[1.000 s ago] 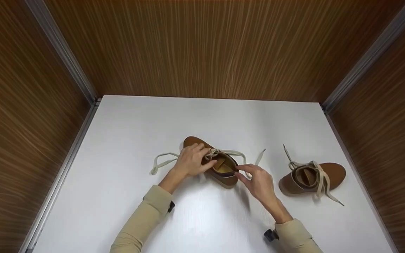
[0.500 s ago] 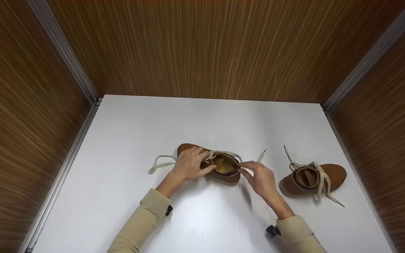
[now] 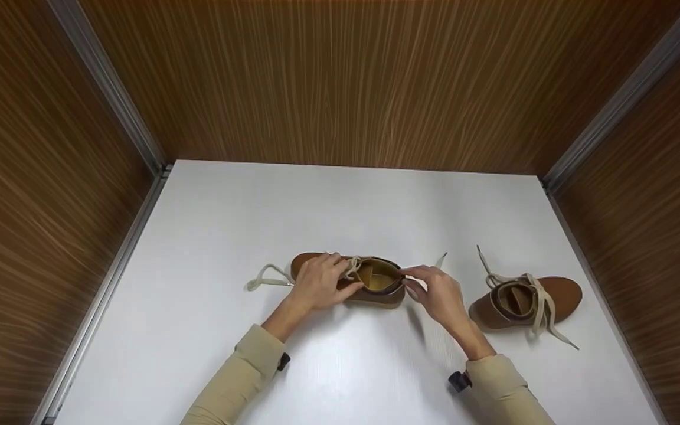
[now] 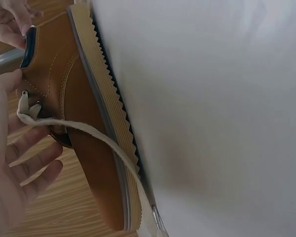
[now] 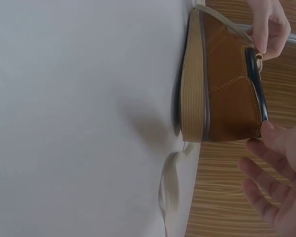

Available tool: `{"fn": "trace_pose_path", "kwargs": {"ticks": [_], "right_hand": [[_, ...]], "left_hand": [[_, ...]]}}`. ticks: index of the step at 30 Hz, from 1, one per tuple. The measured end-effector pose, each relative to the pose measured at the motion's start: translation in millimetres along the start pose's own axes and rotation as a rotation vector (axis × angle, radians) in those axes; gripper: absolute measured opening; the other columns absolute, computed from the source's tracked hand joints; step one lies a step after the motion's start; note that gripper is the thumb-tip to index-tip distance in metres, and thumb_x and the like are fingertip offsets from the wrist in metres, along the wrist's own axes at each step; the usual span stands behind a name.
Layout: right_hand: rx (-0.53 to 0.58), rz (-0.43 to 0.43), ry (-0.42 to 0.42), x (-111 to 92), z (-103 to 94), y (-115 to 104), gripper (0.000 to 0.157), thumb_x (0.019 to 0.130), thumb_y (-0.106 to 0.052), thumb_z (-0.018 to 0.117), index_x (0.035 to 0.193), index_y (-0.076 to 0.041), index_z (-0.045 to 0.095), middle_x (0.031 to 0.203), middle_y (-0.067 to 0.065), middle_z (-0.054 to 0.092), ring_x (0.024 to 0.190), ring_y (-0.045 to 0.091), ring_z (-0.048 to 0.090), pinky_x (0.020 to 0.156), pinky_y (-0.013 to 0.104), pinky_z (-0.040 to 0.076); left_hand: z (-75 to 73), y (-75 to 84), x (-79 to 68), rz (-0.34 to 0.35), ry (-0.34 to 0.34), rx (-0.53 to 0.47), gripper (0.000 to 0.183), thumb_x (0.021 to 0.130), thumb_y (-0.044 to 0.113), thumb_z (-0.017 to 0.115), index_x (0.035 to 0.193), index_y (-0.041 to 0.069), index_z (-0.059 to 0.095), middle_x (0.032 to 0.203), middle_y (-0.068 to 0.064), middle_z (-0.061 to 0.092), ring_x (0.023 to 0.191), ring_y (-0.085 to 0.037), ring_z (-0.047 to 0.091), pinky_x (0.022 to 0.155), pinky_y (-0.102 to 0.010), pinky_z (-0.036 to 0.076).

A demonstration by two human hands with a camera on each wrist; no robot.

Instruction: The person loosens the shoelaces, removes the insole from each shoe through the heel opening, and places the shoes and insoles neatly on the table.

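A brown lace-up shoe (image 3: 369, 301) with a dark padded collar sits sole down mid-table, toe to the left. My left hand (image 3: 319, 280) holds it by the lace area, thumb at the collar opening and fingers over the front. At the heel, my right hand (image 3: 437, 292) pinches the back of the collar between thumb and forefinger. The remaining right fingers (image 5: 266, 182) hang loosely behind the heel in the right wrist view. One loose cream lace (image 4: 96, 132) crosses the shoe's side in the left wrist view. Another lace end (image 5: 170, 182) lies behind the heel.
To the right stands a second brown shoe (image 3: 561, 298), toe to the right, with its cream laces trailing on the table. The white tabletop (image 3: 245, 206) is bounded by wood-grain panels (image 3: 340, 82) at the back and both sides.
The held shoe has turned on the table. Its toe has swung toward me and slightly left, and its heel has shifted slightly right. Both hands have kept their hold; the second shoe stays put.
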State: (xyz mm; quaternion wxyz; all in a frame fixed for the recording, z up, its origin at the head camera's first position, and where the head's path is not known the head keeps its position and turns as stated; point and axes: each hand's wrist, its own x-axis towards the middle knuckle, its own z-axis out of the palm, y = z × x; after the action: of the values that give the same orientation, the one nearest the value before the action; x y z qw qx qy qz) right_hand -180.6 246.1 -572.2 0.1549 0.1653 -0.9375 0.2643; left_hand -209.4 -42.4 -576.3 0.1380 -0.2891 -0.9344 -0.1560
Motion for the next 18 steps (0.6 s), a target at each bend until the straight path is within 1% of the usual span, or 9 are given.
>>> {"fn": "trace_pose_path", "kwargs": {"ticks": [4,6,10,13,15,18], "right_hand": [[0.004,-0.018,-0.004,2.7,0.4,2.9,0.02,0.093,-0.016,0.08,0.113,-0.021,0.082,0.106,0.0,0.082,0.099,0.024,0.077,0.078,0.048,0.062],[0.008,-0.027,-0.009,4.0,-0.1,4.7,0.022,0.093,-0.015,0.08,0.113,-0.021,0.082,0.107,0.0,0.082,0.099,0.024,0.077,0.078,0.047,0.061],[0.036,-0.032,-0.051,6.1,-1.6,8.5,0.022,0.094,-0.015,0.078,0.115,-0.02,0.082,0.111,0.0,0.082,0.103,0.025,0.077,0.081,0.047,0.061],[0.061,-0.05,-0.079,6.3,-3.3,9.5,0.023,0.095,-0.02,0.078,0.117,-0.017,0.081,0.114,0.001,0.082,0.102,0.025,0.076,0.079,0.045,0.061],[0.065,-0.065,-0.082,5.7,-3.7,9.5,0.026,0.094,-0.026,0.08,0.118,-0.016,0.081,0.115,0.002,0.082,0.102,0.026,0.076,0.077,0.045,0.061],[0.056,-0.078,-0.072,4.8,-2.9,8.8,0.033,0.091,-0.032,0.083,0.118,-0.014,0.081,0.115,0.004,0.082,0.103,0.027,0.076,0.079,0.046,0.062]], "left_hand": [[1.0,2.3,-1.3,-0.004,0.019,0.003,0.056,0.096,0.063,0.064,0.121,0.014,0.075,0.111,-0.007,0.077,0.105,-0.027,0.074,0.095,-0.04,0.061],[1.7,3.7,-1.6,-0.006,0.026,0.004,0.055,0.096,0.063,0.065,0.12,0.014,0.075,0.108,-0.006,0.076,0.101,-0.026,0.074,0.091,-0.039,0.062],[2.3,6.7,-2.5,-0.017,0.027,0.026,0.056,0.097,0.063,0.064,0.121,0.014,0.075,0.107,-0.005,0.075,0.098,-0.025,0.073,0.087,-0.038,0.062],[1.4,8.4,-3.1,-0.029,0.015,0.04,0.057,0.098,0.064,0.062,0.124,0.014,0.074,0.109,-0.006,0.075,0.099,-0.025,0.072,0.086,-0.038,0.061],[0.6,9.0,-2.9,-0.033,0.014,0.052,0.057,0.097,0.064,0.062,0.124,0.015,0.074,0.111,-0.006,0.075,0.1,-0.025,0.072,0.087,-0.038,0.061],[0.2,9.5,-1.7,-0.03,0.026,0.072,0.056,0.097,0.064,0.063,0.12,0.014,0.075,0.107,-0.005,0.076,0.096,-0.024,0.071,0.082,-0.037,0.061]]}}
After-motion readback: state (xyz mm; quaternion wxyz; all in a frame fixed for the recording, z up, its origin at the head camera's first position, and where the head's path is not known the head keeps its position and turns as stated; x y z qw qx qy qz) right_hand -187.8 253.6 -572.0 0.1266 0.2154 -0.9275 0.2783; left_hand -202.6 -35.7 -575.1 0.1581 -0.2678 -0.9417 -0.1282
